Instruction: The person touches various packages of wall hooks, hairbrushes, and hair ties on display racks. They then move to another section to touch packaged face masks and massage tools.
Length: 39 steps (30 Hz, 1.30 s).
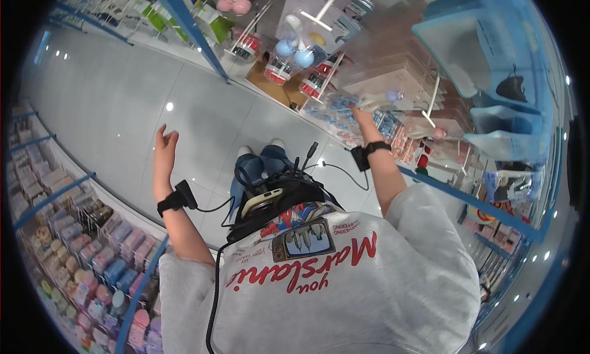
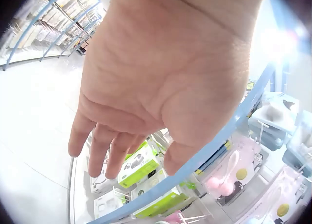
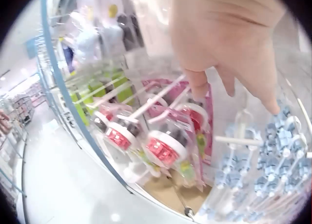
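In the head view the right hand (image 1: 362, 115) reaches into the shelf rack, beside hanging packs of small light-blue items (image 1: 339, 111). The right wrist view has that hand (image 3: 234, 48) above the blue items (image 3: 283, 141), one fingertip at their top edge; whether it touches them I cannot tell. Its other fingers hang down, holding nothing visible. The left hand (image 1: 165, 148) is held over the aisle floor, empty, fingers loosely bent. In the left wrist view its palm (image 2: 161, 72) faces the camera, with green-and-white boxes (image 2: 139, 165) behind the fingers.
Red-and-white round packs (image 3: 165, 148) hang on hooks left of the right hand. A brown cardboard piece (image 1: 270, 83) lies low on the rack. Blue rails (image 1: 196, 34) edge the shelves. Another stocked shelf (image 1: 92, 249) stands on the left; a grey tiled floor (image 1: 110, 120) runs between.
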{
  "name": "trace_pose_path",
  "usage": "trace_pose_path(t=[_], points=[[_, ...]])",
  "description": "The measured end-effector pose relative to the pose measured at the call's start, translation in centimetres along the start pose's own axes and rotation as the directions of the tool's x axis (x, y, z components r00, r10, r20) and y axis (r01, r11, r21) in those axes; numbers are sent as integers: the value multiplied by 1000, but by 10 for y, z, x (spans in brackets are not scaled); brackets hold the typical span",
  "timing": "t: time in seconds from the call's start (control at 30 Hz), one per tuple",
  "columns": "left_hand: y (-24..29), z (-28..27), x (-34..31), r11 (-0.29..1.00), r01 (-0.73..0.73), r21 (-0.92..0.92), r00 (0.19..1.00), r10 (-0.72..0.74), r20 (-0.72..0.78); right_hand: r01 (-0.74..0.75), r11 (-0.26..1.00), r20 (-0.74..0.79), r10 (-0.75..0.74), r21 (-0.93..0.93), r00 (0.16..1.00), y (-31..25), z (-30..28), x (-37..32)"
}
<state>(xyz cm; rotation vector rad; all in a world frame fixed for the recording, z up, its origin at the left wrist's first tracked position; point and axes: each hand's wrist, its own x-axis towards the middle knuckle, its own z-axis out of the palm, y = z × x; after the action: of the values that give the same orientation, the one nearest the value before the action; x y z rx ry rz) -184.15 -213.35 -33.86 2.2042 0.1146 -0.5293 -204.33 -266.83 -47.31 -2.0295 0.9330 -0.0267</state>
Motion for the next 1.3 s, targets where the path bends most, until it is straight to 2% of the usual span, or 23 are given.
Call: trace_pose_path(t=[0.03, 0.13, 0.2, 0.23, 0.3, 0.33, 0.4, 0.43, 0.57, 0.7, 0.77, 0.9, 0.97, 1.0, 1.07, 1.1, 1.17, 1.2, 1.27, 1.3], points=[[6, 4, 0, 1000, -13, 0, 999, 13, -31, -96, 982, 58, 106, -166, 993, -47, -3, -18], [5, 15, 3, 1000, -16, -24, 998, 15, -69, -89, 975, 58, 103, -204, 993, -69, 33, -28], [3, 20, -1, 999, -3, -48, 997, 0, -81, -104, 978, 113, 126, -181, 986, -85, 51, -21], [7, 23, -7, 998, 17, -56, 997, -21, -79, -98, 976, 125, 124, -194, 984, -88, 57, -14], [7, 29, -19, 996, 48, -69, 995, -54, -86, -121, 976, -31, 118, -182, 993, -93, 68, 4], [6, 30, -25, 995, 88, -46, 993, -92, -79, -112, 976, -19, 110, -187, 994, -88, 72, 12], [-3, 30, -32, 989, 141, -33, 986, -144, -83, 13, 973, -139, -47, -232, 989, -68, 78, 28], [-14, 30, -36, 987, 154, -50, 983, -158, -88, -13, 952, -15, 9, -307, 1000, -84, 68, 23], [-56, 29, -49, 980, 173, -101, 978, -183, -97, 6, 912, 25, 5, -411, 1000, -73, 63, 42], [-80, 32, -52, 969, 238, -59, 967, -242, -77, 44, 901, 20, -39, -432, 999, -68, 65, 47], [-84, 34, -53, 964, 260, -50, 963, -263, -62, 74, 888, -30, -98, -454, 995, -66, 66, 44], [-86, 41, -43, 977, 194, -94, 976, -202, -80, 103, 889, 15, -108, -447, 994, -80, 57, 40], [-80, 42, -38, 981, 173, -92, 979, -181, -97, -5, 953, -28, -3, -303, 1000, -84, 54, 44], [-78, 43, -37, 979, 178, -100, 977, -188, -98, 0, 951, -23, -8, -311, 1000, -86, 53, 47], [-65, 47, -39, 981, 172, -93, 978, -182, -107, -156, 965, -190, 116, -211, 975, -79, 51, 61], [-63, 51, -40, 980, 173, -99, 977, -184, -110, -150, 965, -188, 109, -216, 976, -73, 50, 64], [-61, 51, -42, 982, 188, -32, 979, -190, -79, 28, 975, -438, -125, -222, 890, -68, 56, 70], [-65, 51, -42, 982, 185, -27, 978, -186, -90, 34, 977, -436, -126, -211, 891, -67, 58, 76], [-71, 53, -44, 983, 175, -46, 981, -178, -76, -71, 865, -525, -234, -497, 818, -79, 54, 85], [-75, 52, -46, 976, 206, -66, 976, -209, -51, -68, 863, -576, -274, -500, 770, -84, 56, 90]])
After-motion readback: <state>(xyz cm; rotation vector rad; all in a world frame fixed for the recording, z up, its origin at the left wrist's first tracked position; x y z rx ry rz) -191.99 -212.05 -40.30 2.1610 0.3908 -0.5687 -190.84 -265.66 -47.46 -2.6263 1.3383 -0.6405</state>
